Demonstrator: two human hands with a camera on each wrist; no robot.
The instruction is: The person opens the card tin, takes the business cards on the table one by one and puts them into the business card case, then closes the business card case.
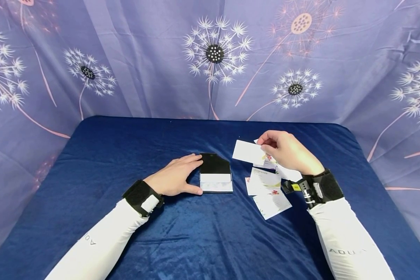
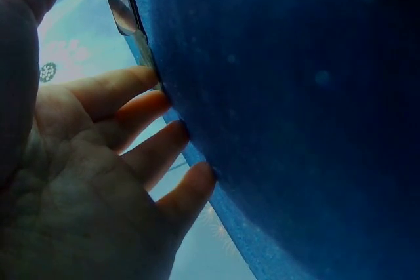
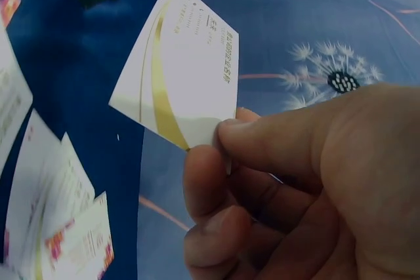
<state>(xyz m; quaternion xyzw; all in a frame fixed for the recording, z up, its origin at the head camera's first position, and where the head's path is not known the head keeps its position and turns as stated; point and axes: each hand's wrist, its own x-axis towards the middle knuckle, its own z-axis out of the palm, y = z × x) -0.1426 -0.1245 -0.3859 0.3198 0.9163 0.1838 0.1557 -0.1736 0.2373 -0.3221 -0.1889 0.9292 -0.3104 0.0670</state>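
My right hand (image 1: 283, 149) pinches a white business card (image 1: 246, 151) by its right end, above a loose spread of cards. In the right wrist view this card (image 3: 184, 63) bears a gold curved stripe and small print, held between thumb and fingers. My left hand (image 1: 176, 175) lies with fingers extended along the left side of a card case (image 1: 215, 165), touching its edge. The case's black lid is folded back, and a white card lies in its lower part. In the left wrist view the fingers (image 2: 177, 145) are spread, tips at the blue cloth.
Several printed business cards (image 1: 271, 204) lie overlapping on the dark blue cloth (image 1: 182, 241), right of the case. A small black item with a yellow label (image 1: 295, 187) sits by the right wrist. A purple dandelion-patterned curtain (image 1: 154, 58) hangs behind the table.
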